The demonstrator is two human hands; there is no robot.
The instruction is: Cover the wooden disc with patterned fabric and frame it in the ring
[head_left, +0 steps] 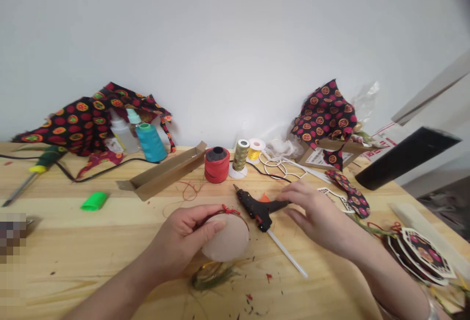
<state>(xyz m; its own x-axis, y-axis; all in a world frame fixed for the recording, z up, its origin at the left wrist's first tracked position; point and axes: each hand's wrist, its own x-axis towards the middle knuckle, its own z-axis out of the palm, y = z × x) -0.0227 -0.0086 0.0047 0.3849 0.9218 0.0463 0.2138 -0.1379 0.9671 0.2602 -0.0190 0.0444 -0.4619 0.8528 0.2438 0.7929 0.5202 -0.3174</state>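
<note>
My left hand (191, 234) pinches a round pale disc (227, 239) between thumb and fingers. The disc has a dark rim and a red cord knot (229, 210) at its top edge. My right hand (316, 212) is at the handle end of a black glue gun (257, 207), fingers apart above and below it; whether they touch it is unclear. The glue gun lies on the table, nozzle pointing to the back left, with a white glue stick (288, 254) sticking out of its rear. Below the disc lies a green tassel (215, 277).
Red (217, 166), gold (240, 156) and teal (151, 143) thread spools stand along the wall beside a long cardboard tray (169, 171). Patterned fabric (88, 119), a screwdriver (27, 180) and a green cap (94, 201) are left. A black tube (404, 158) and stacked patterned discs (422, 256) are right.
</note>
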